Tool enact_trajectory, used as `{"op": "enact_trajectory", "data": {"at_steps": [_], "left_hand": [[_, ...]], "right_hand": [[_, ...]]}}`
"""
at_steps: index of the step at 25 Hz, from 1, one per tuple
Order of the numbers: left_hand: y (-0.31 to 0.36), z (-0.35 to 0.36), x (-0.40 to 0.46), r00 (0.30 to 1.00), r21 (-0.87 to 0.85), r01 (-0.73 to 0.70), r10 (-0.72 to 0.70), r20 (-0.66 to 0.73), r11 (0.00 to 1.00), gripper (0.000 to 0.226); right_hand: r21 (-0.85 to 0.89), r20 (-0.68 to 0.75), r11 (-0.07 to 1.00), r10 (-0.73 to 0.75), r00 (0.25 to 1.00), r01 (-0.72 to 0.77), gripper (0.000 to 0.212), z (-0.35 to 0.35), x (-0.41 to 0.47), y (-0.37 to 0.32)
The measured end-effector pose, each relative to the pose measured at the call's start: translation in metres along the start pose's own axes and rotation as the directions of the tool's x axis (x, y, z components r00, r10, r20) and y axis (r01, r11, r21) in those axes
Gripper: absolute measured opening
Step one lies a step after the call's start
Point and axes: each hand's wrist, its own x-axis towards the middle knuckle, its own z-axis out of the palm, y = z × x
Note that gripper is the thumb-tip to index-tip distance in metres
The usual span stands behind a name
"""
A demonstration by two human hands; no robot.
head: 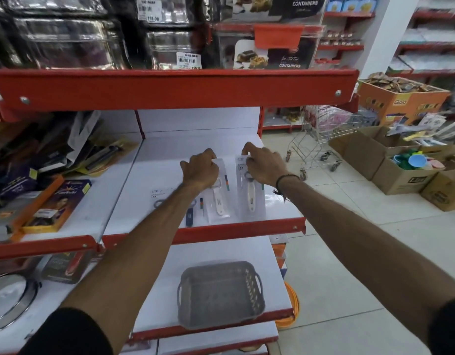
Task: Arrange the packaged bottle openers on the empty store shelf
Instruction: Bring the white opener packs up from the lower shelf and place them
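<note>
basket: one grey plastic basket, lower shelf, nearest, looks empty.
shelf: white shelf with red front lip, carrying the openers.
bottle openers: four packs counted, flat in a row near the front lip; two left ones partly hidden under the left forearm, one blue-handled; two right ones white-handled, second-from-right pack and rightmost pack just beside each other.
left hand: fingers curled down on top end of second-from-right pack.
right hand: fingers pinching top edge of rightmost pack; one dark wristband.
hands: apart, one pack each.
trolley: one wire trolley, aisle at right.
cartons: several open cardboard boxes, far right.
</note>
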Motion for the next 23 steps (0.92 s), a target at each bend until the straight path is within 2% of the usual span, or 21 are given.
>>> {"op": "enact_trajectory", "data": {"at_steps": [3, 5, 8, 11, 13, 15, 17, 19, 21, 23], "left_hand": [[-0.011, 0.022, 0.004, 0.997, 0.056, -0.025, 0.022, 0.068, 0.998, 0.031], [-0.017, 0.03, 0.004, 0.996, 0.106, -0.056, 0.047, 0.078, 0.993, 0.032], [-0.022, 0.033, 0.003, 0.992, 0.208, -0.09, 0.07, 0.101, 0.974, 0.035], [-0.032, 0.031, -0.003, 0.969, 0.306, -0.124, 0.049, 0.242, 0.944, 0.044], [-0.043, 0.019, -0.009, 0.949, 0.318, -0.138, 0.033, 0.313, 0.938, 0.05], [-0.057, -0.005, -0.016, 0.939, 0.286, -0.119, 0.014, 0.344, 0.951, 0.056], [-0.076, -0.037, -0.021, 0.917, 0.268, -0.068, -0.046, 0.396, 0.961, 0.062], [-0.096, -0.068, -0.026, 0.865, 0.344, -0.034, -0.145, 0.48, 0.938, 0.072], [-0.111, -0.085, -0.031, 0.817, 0.47, -0.091, -0.204, 0.54, 0.878, 0.082], [-0.116, -0.087, -0.036, 0.783, 0.53, -0.17, -0.213, 0.585, 0.831, 0.088]], "right_hand": [[0.042, 0.164, 0.996, 0.074, 0.984, -0.082, 0.027, 0.021, 0.005, 0.016], [0.02, 0.175, 0.997, 0.071, 0.982, -0.075, 0.028, 0.029, 0.008, 0.022], [-0.099, 0.186, 0.995, 0.036, 0.982, -0.018, 0.037, 0.042, 0.013, 0.027], [-0.238, 0.326, 0.971, 0.076, 0.942, 0.004, 0.042, 0.053, 0.01, 0.033], [-0.265, 0.338, 0.964, 0.087, 0.937, 0.006, 0.044, 0.056, 0.001, 0.034], [-0.223, 0.28, 0.975, 0.037, 0.959, 0.027, 0.047, 0.055, -0.007, 0.027], [-0.111, 0.277, 0.992, -0.035, 0.96, 0.068, 0.053, 0.053, -0.011, 0.012], [0.011, 0.363, 0.993, -0.116, 0.925, 0.12, 0.065, 0.052, -0.011, -0.01], [0.096, 0.448, 0.984, -0.176, 0.877, 0.149, 0.079, 0.056, -0.008, -0.032], [0.112, 0.513, 0.983, -0.184, 0.838, 0.147, 0.087, 0.062, -0.006, -0.046]]}}
